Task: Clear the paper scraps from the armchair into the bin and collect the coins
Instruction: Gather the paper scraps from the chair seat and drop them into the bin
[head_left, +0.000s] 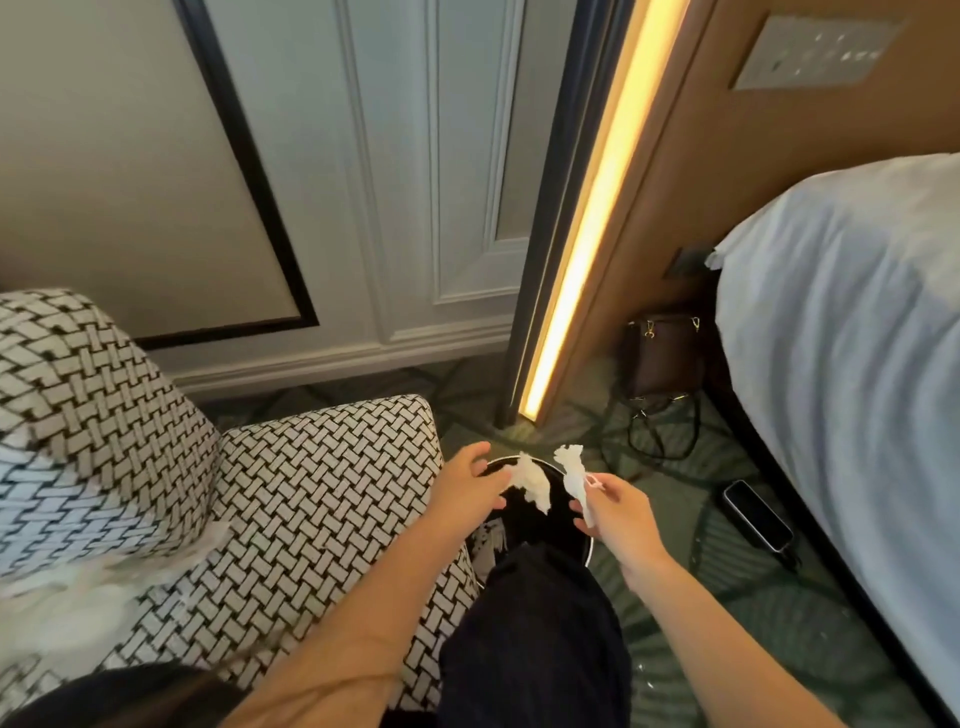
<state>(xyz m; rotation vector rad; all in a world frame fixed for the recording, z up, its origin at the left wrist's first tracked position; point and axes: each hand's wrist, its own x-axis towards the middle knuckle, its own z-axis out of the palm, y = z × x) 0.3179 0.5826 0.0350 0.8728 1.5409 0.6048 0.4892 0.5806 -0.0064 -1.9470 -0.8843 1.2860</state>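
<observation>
Both hands hover over a round black bin (558, 525) on the floor beside the armchair (322, 499). My left hand (470, 486) pinches a torn white paper scrap (535, 483) over the bin's mouth. My right hand (615, 512) grips a second crumpled white scrap (574, 473) just above the bin's right rim. More white paper scraps (98, 582) lie blurred on the armchair's seat at the lower left. No coins are visible.
The woven black-and-white armchair fills the left side. A bed with white sheets (852, 332) runs along the right. A dark phone (758, 514), a brown bag (662, 358) and black cables (662, 431) lie on the green carpet. My dark trouser leg (540, 634) is below the bin.
</observation>
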